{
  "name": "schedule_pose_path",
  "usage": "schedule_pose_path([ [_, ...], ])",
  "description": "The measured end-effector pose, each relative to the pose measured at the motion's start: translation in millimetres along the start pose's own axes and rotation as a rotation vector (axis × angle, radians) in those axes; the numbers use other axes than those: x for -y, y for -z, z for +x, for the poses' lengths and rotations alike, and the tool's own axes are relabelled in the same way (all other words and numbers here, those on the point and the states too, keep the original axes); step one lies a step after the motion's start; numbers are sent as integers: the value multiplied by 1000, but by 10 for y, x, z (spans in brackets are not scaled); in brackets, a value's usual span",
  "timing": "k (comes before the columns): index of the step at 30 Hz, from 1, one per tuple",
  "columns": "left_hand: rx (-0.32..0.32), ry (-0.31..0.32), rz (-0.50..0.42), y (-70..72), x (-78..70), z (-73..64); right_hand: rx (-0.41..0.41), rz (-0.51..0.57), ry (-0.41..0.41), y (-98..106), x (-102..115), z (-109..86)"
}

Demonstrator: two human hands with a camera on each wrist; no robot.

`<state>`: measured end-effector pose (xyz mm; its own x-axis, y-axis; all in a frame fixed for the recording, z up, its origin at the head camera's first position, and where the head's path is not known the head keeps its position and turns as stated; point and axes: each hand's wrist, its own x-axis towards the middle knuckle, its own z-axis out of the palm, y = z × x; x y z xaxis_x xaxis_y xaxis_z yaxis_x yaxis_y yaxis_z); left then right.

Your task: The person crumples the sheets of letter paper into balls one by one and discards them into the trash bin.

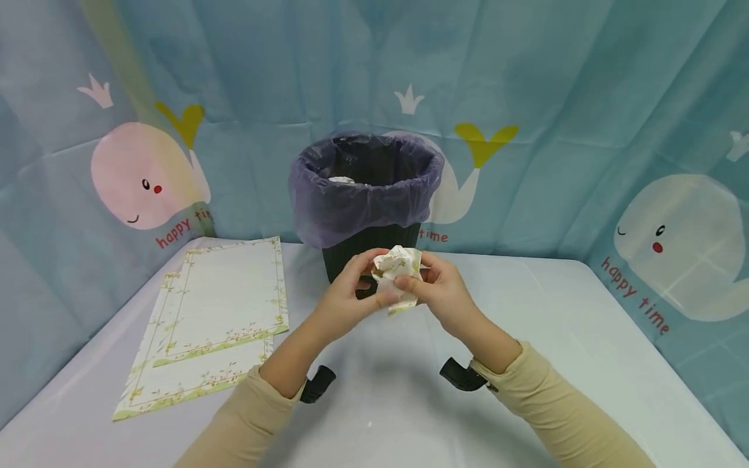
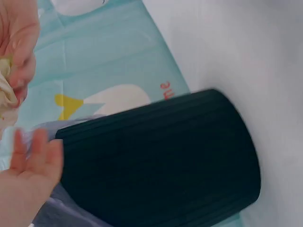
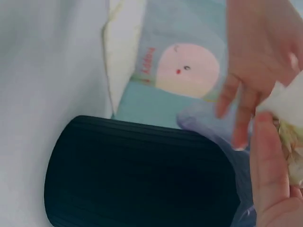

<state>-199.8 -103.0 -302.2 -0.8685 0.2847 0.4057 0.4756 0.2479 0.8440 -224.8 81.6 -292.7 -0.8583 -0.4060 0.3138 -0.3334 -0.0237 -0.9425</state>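
A crumpled piece of white paper [image 1: 398,263] with a green and floral edge is pinched between the thumb and fingers of my right hand [image 1: 447,296]. My left hand [image 1: 336,309] is at the paper's left side, thumb near its lower part. In the left wrist view the fingers of this left hand [image 2: 28,179] are extended and blurred by motion, with the paper in the other hand above them. Both hands are in front of a black bin [image 1: 345,250] lined with a purple bag [image 1: 363,208].
Inside the bin, a white crumpled piece [image 1: 341,179] shows near the left rim. Two flat floral-bordered sheets [image 1: 225,292] lie overlapping on the left of the white table [image 1: 556,312]. A blue curtain [image 1: 556,130] with whale prints hangs behind and at both sides.
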Motion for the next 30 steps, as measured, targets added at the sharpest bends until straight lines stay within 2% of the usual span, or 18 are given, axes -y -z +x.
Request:
schedule_pose_path([
  [3,101,23,39,14,-36,-17,25,30,-42,22,32,17],
  [5,104,23,48,11,-41,-25,47,38,-53,23,39,23],
  [12,-70,-65,42,-18,8,-6,150,73,-44,28,16,24],
  [16,-109,-39,-51,6,16,4,278,59,-24,87,12,10],
  [18,-116,-20,-100,27,7,-1,317,-8,-5,118,15,5],
  [20,-118,-3,-142,42,-1,-4,303,-136,36,130,38,-8],
  [24,-157,6,-207,34,-19,-9,150,-397,180,89,53,-31],
  [27,-190,-2,-230,2,-26,-22,79,-455,304,34,26,-57],
  [30,-206,-28,-212,-40,-34,-46,81,-490,377,0,-11,-95],
])
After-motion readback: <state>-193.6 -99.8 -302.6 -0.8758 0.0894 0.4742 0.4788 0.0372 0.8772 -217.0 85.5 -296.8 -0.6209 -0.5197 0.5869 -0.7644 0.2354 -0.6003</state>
